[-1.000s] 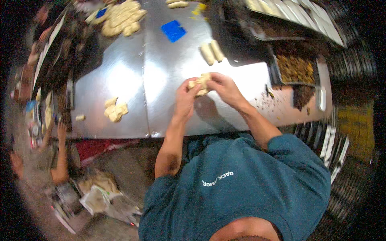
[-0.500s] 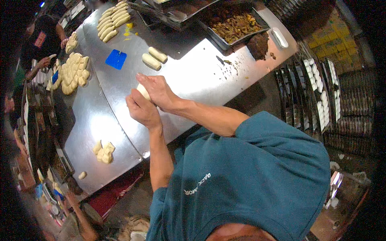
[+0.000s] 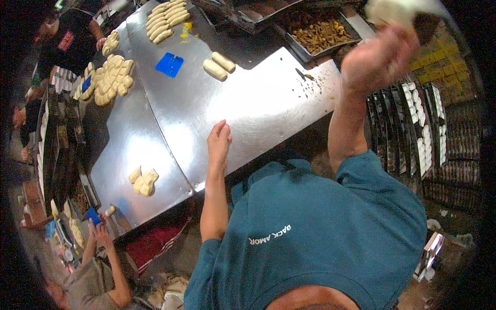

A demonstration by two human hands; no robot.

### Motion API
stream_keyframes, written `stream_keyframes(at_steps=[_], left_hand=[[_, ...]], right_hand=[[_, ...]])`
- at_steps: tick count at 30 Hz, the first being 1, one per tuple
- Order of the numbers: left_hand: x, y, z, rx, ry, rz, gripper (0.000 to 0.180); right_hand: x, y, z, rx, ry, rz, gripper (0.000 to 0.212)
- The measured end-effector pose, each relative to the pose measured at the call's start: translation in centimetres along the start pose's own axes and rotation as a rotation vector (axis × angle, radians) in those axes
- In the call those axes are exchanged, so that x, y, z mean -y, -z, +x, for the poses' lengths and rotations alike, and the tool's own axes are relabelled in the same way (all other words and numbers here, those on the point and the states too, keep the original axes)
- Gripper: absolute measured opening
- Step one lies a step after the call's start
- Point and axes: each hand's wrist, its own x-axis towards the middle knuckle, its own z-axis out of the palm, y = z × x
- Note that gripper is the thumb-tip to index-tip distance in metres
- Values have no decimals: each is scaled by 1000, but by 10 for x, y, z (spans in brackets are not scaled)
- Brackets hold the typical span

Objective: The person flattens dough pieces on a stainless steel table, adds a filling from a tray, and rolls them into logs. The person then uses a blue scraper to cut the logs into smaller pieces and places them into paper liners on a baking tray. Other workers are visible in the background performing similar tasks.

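left hand: flat on the steel table near its front edge, fingers stretched out and loose, holding nothing from what I can see

right hand: up high over the table's right end, clenched around a pale lump of dough

dough: sticks out above the fist, bit blurry, well clear of the table

two rolled pieces: side by side mid-table, apart from both hands

blue scraper: just left of those rolls

filling tray: at the table's far edge, brown chunks inside

dough cluster: left part of the table, near its front edge
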Motion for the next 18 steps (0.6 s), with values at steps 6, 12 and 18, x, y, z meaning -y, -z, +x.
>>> stream_keyframes(at_steps=[6,12,18], left_hand=[[21,-10,25,-75,-135,330,30],[27,-70,9,84,-926,1424,57],[31,-90,-8,337,-750,1453,69]], right_hand=[[-11,73,-230,1349,27,-337,38],[-52,84,-212,1801,-217,-527,32],[-196,108,-155,1423,-45,-1114,20]])
